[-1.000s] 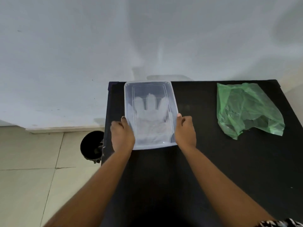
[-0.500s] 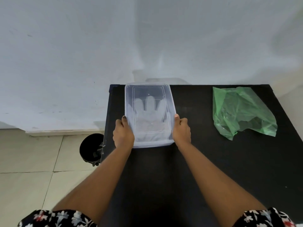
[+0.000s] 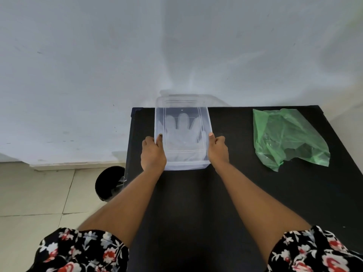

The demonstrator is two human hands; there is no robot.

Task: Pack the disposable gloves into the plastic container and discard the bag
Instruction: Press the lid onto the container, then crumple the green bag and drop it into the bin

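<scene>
2 hands, left hand (image 3: 152, 154) and right hand (image 3: 218, 152), clasp the container's (image 3: 183, 166) long sides to steady it; gloves (image 3: 181, 134) lie inside, the green bag (image 3: 284, 138) awaits discarding.

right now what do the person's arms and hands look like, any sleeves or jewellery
Both forearms are bare. Short sleeves in black fabric with a red and white floral print cover the upper arms. The left hand and right hand are bare, with no gloves, rings or watch visible.
</scene>
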